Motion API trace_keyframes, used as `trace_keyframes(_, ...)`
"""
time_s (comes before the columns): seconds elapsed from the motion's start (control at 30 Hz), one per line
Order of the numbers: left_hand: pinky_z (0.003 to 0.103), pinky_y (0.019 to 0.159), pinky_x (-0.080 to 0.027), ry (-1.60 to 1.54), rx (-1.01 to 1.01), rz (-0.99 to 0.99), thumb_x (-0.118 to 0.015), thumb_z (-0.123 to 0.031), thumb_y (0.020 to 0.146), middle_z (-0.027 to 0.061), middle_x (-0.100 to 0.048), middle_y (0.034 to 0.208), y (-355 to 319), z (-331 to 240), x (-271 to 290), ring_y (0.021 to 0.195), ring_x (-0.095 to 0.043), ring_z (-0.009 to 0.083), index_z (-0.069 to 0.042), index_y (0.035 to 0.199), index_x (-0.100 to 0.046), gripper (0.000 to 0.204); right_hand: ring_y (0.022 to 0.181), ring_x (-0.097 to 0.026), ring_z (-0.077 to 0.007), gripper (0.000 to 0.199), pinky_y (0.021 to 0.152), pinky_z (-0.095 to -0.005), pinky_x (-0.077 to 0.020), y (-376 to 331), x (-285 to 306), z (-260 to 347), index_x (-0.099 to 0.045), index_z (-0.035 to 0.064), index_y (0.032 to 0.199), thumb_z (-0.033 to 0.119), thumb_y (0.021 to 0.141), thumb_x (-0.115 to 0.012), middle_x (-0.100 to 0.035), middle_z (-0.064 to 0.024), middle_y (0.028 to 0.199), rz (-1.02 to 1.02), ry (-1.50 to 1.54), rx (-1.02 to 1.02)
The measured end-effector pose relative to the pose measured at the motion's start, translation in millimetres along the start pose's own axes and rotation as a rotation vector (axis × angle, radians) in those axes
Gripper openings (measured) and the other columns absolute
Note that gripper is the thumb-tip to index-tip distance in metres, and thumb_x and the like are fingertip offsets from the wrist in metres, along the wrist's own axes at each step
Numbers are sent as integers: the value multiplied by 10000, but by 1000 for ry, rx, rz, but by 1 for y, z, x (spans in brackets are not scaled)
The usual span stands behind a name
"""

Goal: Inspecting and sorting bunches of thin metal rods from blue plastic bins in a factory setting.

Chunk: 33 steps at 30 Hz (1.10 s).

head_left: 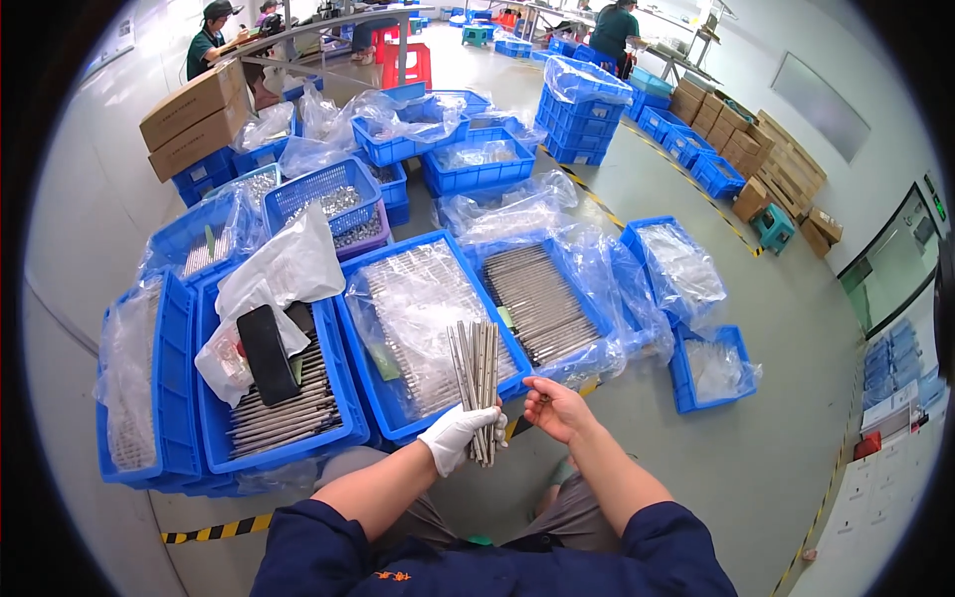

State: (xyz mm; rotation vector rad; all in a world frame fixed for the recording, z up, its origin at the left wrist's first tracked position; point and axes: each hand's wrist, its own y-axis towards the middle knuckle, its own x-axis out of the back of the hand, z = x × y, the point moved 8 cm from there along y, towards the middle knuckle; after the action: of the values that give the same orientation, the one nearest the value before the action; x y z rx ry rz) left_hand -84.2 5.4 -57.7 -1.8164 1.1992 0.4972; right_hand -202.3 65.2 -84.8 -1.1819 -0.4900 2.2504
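Note:
My left hand (456, 436), in a white glove, is closed around a bundle of thin metal rods (477, 368). The rods stand nearly upright, spread slightly at the top, their lower ends showing below the glove. Just right of them is my bare right hand (557, 409), apart from the bundle, its fingers curled in; whatever they may hold is too small to make out. Beyond the bundle, a blue crate (390, 430) holds plastic-covered rods. More bare rods (537, 297) lie in rows in the crate to its right.
At the left, another crate of rods (288, 423) carries a black phone-like case (267, 354) and white plastic bags (288, 261). Blue baskets of small metal parts (333, 204) sit behind. Two smaller crates (714, 398) are at the right. Other people (615, 35) work far back.

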Motion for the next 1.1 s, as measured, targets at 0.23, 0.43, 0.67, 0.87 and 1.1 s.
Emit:
trace_keyframes(0.23, 305, 615, -443, 63, -6, 49, -564, -162, 789, 23, -477, 706, 0, -5, -6, 617, -490, 130, -93, 992, -422, 258, 618, -495, -105, 168, 590, -260, -442, -5, -14, 4, -516, 44, 946, 165, 856, -443, -485, 18, 640, 45, -73, 14)
trace_keyframes(0.43, 293, 562, -436, 164, -10, 7, -567, -149, 777, 23, -487, 685, -1, -8, -2, 579, -488, 122, -91, 959, -434, 233, 616, -493, -104, 169, 589, -262, -442, -8, -20, 4, -512, 38, 941, 165, 858, -438, -483, 17, 640, 69, -75, 18)
trace_keyframes(0.67, 261, 524, -418, 387, -29, -74, -584, -128, 742, 27, -495, 679, -3, -13, 4, 570, -481, 112, -72, 926, -450, 235, 619, -495, -126, 161, 593, -276, -442, -9, -17, 16, -513, 29, 928, 152, 852, -442, -490, 1, 637, 60, -67, 78)
trace_keyframes(0.87, 236, 533, -394, 661, -137, -168, -603, -116, 700, 15, -488, 701, 0, -16, 11, 602, -455, 88, -53, 900, -477, 245, 601, -498, -111, 156, 570, -260, -448, -12, -14, 24, -509, 34, 931, 153, 854, -445, -487, 9, 625, 50, -46, 106)
trace_keyframes(1.1, 288, 536, -442, 1185, -274, -208, -559, -128, 698, 85, -538, 746, -2, -23, 5, 577, -522, 146, -42, 1060, -452, 387, 599, -503, -136, 173, 556, -275, -448, -36, 13, 87, -515, 23, 925, 166, 851, -452, -474, -11, 610, 11, 14, 304)
